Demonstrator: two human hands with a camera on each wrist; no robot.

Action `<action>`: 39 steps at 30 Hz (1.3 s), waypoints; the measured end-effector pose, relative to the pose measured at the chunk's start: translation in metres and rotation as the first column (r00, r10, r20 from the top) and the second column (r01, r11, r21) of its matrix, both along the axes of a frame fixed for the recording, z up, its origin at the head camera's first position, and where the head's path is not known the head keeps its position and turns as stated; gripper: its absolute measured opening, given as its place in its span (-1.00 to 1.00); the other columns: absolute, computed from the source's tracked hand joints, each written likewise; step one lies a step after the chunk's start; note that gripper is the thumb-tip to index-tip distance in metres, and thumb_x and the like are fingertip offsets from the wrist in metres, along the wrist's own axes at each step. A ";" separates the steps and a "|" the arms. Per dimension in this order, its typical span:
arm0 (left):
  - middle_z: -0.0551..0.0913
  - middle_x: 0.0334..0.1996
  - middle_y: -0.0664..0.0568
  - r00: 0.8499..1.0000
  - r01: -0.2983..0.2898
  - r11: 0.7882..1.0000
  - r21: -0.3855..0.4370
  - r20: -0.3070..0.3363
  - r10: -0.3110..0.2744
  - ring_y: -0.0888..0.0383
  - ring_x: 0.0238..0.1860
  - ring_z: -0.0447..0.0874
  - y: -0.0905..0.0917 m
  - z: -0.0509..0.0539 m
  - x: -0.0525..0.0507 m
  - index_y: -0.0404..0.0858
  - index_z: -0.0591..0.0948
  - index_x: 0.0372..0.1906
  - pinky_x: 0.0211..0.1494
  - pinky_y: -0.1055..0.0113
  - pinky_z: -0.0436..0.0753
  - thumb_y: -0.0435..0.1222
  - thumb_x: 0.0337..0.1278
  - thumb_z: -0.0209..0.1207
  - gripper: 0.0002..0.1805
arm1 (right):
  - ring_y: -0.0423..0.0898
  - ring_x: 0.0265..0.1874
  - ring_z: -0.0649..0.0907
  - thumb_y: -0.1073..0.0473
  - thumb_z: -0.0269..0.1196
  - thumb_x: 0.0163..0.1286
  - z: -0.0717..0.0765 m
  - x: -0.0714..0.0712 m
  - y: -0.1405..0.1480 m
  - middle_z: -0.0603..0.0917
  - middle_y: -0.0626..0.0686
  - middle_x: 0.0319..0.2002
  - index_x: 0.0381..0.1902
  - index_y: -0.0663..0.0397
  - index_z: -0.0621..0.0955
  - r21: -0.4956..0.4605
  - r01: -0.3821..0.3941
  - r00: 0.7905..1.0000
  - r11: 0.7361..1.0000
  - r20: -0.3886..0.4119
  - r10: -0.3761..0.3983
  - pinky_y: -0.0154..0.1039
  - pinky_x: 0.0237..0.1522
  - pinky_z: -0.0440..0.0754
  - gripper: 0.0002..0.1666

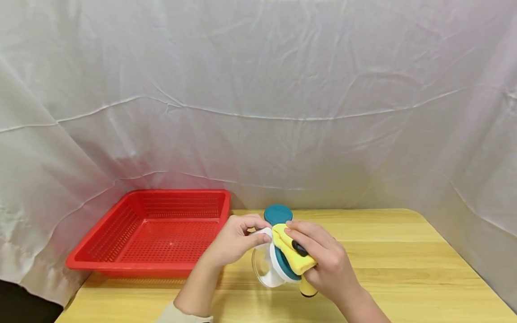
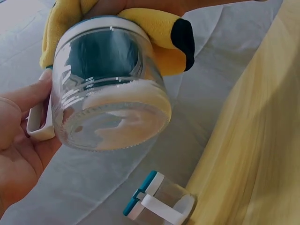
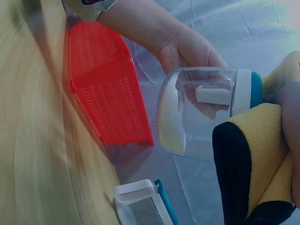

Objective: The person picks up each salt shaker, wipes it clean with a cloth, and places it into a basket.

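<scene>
Two-handed, lol: pinching the jar (image 2: 110, 89) by its handle (image 2: 41, 134) with left fingers (image 1: 255, 241), clamping cloth (image 1: 290, 252) in right fingers (image 1: 308, 229) at the lid (image 3: 256, 89), aiming that end rightward.

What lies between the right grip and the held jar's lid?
In the head view, a yellow cloth lies between the right grip and the teal lid.

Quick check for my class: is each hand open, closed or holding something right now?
Left hand: closed, holding the handle of the jar.
Right hand: closed, holding a yellow cloth against the lid.
</scene>
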State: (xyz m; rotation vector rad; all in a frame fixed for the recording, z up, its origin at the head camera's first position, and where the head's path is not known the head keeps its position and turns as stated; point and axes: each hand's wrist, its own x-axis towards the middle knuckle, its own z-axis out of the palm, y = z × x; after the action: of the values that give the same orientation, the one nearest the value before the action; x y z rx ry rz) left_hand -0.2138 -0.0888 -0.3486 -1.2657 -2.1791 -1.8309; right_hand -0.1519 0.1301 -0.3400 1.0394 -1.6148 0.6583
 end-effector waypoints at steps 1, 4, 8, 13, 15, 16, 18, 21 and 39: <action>0.70 -0.29 -0.11 1.000 0.014 1.000 0.000 -0.007 -0.014 0.26 -0.31 0.59 0.000 -0.001 -0.001 -0.31 0.73 -0.15 -0.31 0.36 0.71 -0.38 0.17 0.31 -0.84 | 0.11 -0.16 0.70 0.23 0.09 0.48 -0.001 0.000 0.001 0.71 0.22 -0.11 -0.10 0.35 0.69 0.001 0.001 1.000 1.000 0.008 -0.001 -0.36 0.19 0.55 -0.69; 0.71 -0.27 -0.10 0.999 0.045 0.999 0.021 0.010 -0.045 0.24 -0.28 0.62 -0.003 -0.002 -0.002 -0.35 0.72 -0.14 -0.29 0.35 0.71 -0.38 0.18 0.30 -0.83 | 0.11 -0.14 0.70 0.22 0.10 0.49 -0.002 -0.001 0.003 0.70 0.23 -0.10 -0.08 0.36 0.69 -0.007 -0.004 0.999 1.000 0.032 0.004 -0.37 0.19 0.55 -0.68; 0.74 -0.23 0.02 0.992 0.084 0.992 0.094 0.087 -0.092 0.19 -0.23 0.67 -0.008 -0.003 -0.004 -0.46 0.69 -0.14 -0.25 0.37 0.70 -0.37 0.21 0.28 -0.79 | 0.06 -0.09 0.70 0.16 0.13 0.48 -0.005 -0.003 0.007 0.70 0.23 -0.09 -0.06 0.35 0.68 -0.053 0.000 0.996 0.999 0.091 0.005 -0.39 0.19 0.53 -0.65; 0.73 -0.28 0.14 0.974 0.144 0.971 0.190 0.145 -0.173 0.24 -0.29 0.63 -0.014 -0.005 -0.008 -0.34 0.72 -0.15 -0.29 0.45 0.63 -0.32 0.23 0.27 -0.83 | 0.00 -0.04 0.69 0.10 0.11 0.50 -0.006 -0.006 0.012 0.71 0.21 -0.08 -0.04 0.34 0.67 -0.105 0.015 0.987 0.994 0.160 0.002 -0.42 0.21 0.51 -0.61; 0.72 -0.30 0.16 0.964 0.175 0.959 0.223 0.157 -0.213 0.27 -0.31 0.61 -0.016 -0.006 -0.010 -0.20 0.74 -0.15 -0.29 0.46 0.61 -0.31 0.26 0.25 -0.87 | 0.01 -0.04 0.70 0.09 0.12 0.50 -0.006 -0.006 0.012 0.71 0.22 -0.08 -0.04 0.35 0.67 -0.111 0.018 0.987 0.994 0.162 0.000 -0.42 0.21 0.51 -0.60; 0.72 -0.30 0.17 0.959 0.182 0.954 0.238 0.170 -0.225 0.28 -0.31 0.61 -0.017 -0.007 -0.010 -0.14 0.75 -0.16 -0.29 0.47 0.60 -0.30 0.26 0.25 -0.87 | 0.01 -0.04 0.70 0.09 0.13 0.49 -0.006 -0.006 0.012 0.71 0.22 -0.08 -0.04 0.35 0.67 -0.113 0.019 0.987 0.993 0.158 -0.001 -0.42 0.20 0.51 -0.60; 0.73 -0.32 0.20 0.955 0.176 0.948 0.266 0.189 -0.230 0.30 -0.32 0.62 -0.020 -0.007 -0.012 -0.06 0.75 -0.17 -0.28 0.47 0.60 -0.28 0.28 0.24 -0.87 | 0.02 -0.05 0.70 0.10 0.14 0.49 -0.004 -0.006 0.011 0.71 0.23 -0.09 -0.06 0.36 0.67 -0.118 0.024 0.991 0.993 0.134 -0.008 -0.42 0.20 0.52 -0.61; 0.74 -0.34 0.22 0.955 0.101 0.945 0.311 0.237 -0.180 0.32 -0.33 0.64 -0.024 -0.005 -0.012 -0.04 0.75 -0.18 -0.28 0.49 0.61 -0.30 0.28 0.23 -0.86 | 0.05 -0.10 0.71 0.12 0.18 0.47 0.000 -0.003 0.008 0.71 0.25 -0.11 -0.09 0.37 0.68 -0.127 0.023 0.997 0.992 0.082 -0.012 -0.42 0.18 0.54 -0.63; 0.73 -0.31 0.02 0.946 -0.306 0.949 0.068 0.136 0.295 0.17 -0.30 0.63 -0.002 0.010 0.003 -0.29 0.75 -0.18 -0.29 0.38 0.68 -0.29 0.12 0.37 -0.81 | 0.13 -0.15 0.69 0.28 0.19 0.41 0.011 0.003 -0.004 0.70 0.31 -0.14 -0.17 0.44 0.69 -0.056 -0.056 0.994 0.997 -0.096 0.050 -0.31 0.16 0.59 -0.74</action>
State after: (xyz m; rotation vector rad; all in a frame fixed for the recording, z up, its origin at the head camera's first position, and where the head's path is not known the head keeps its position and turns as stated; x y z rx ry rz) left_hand -0.2106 -0.0911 -0.3382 -0.7680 -2.1751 -1.8972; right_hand -0.1494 0.1259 -0.3287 1.0577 -1.4817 0.6781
